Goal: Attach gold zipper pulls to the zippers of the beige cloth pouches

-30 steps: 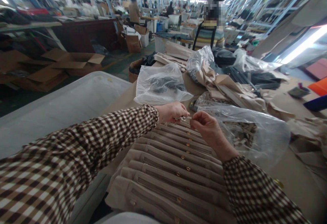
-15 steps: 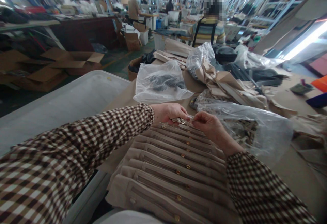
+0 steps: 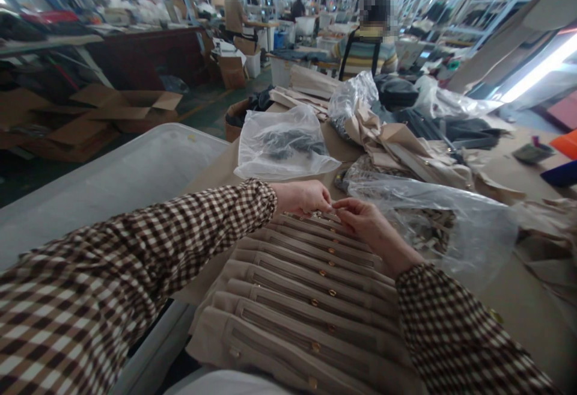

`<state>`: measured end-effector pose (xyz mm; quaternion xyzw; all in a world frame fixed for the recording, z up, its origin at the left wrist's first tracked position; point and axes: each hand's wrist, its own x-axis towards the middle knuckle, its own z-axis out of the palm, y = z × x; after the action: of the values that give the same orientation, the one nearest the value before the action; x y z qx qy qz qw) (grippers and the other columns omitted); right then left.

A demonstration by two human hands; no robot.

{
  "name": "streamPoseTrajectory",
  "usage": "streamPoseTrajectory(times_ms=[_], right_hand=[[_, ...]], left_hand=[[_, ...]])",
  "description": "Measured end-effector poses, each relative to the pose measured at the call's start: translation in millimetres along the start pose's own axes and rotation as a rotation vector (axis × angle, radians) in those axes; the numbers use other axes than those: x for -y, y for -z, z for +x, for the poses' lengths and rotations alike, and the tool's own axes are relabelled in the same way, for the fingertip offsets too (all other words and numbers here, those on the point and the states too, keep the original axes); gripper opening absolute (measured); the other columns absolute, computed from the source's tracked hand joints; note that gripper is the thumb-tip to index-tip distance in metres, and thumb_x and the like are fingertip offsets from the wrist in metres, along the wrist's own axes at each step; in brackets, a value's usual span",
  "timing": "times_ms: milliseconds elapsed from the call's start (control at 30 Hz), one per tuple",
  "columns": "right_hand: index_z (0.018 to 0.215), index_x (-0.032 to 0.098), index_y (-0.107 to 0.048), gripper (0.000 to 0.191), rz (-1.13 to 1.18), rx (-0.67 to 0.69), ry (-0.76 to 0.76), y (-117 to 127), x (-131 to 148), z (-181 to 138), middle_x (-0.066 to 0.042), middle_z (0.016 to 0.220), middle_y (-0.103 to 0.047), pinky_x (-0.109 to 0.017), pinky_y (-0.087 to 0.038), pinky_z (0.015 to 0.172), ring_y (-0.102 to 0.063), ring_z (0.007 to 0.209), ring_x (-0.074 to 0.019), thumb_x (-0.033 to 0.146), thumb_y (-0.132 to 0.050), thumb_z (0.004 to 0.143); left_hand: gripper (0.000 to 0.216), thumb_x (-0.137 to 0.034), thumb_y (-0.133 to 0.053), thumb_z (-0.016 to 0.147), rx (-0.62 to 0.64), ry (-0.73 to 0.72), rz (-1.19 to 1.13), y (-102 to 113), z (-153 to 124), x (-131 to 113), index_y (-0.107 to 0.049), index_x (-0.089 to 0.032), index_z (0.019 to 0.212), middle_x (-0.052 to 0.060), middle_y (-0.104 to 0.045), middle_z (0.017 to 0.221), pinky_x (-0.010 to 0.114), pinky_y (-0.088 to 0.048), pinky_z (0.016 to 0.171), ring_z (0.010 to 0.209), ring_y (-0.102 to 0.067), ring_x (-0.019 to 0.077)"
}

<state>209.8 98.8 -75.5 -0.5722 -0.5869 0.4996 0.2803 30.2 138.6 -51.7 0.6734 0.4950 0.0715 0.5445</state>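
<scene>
1. Beige fabric zipper panels w/ small gold pulls point(image 3: 311, 287), overlapped in a row like shingles, run from bottom edge up the brown tabletop point(image 3: 509, 305) toward both hands.
2. Left hand point(image 3: 303, 196): fingers curled shut, pinching sth small at far end of the row; item too small to tell.
3. Right hand point(image 3: 364, 222): fingertips pinched together, meeting left fingertips at same spot, touching top panel.
4. Both arms in brown-white checked sleeves point(image 3: 135, 275).
5. Clear crinkled plastic bag w/ beige pieces inside point(image 3: 442, 226) lies just right of right hand.
6. Second clear plastic bag w/ dark contents point(image 3: 283, 145) sits behind left hand, near but apart.
7. Pile of loose beige fabric pieces point(image 3: 396, 148) further back on table.
8. Translucent grey plastic bin point(image 3: 112, 184) left of table.
9. Person in striped top point(image 3: 365, 52) seated well back, facing away.
</scene>
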Motion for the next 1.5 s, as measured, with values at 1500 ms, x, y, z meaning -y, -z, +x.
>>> streamPoseTrajectory(times_ms=[1500], right_hand=[[0.079,0.018,-0.071,0.018,-0.972,0.053,0.184,-1,3,2,-0.004,0.071,-0.066,-0.026,-0.032,0.061,-0.053,0.065,-0.0156,0.016,-0.053,0.080]], left_hand=[[0.007,-0.008,-0.064,0.065,-0.076,-0.071,0.416,2,5,-7,-0.066,-0.013,0.060,-0.002,-0.050,0.047,0.025,-0.032,0.055,0.051,-0.045,0.0109]])
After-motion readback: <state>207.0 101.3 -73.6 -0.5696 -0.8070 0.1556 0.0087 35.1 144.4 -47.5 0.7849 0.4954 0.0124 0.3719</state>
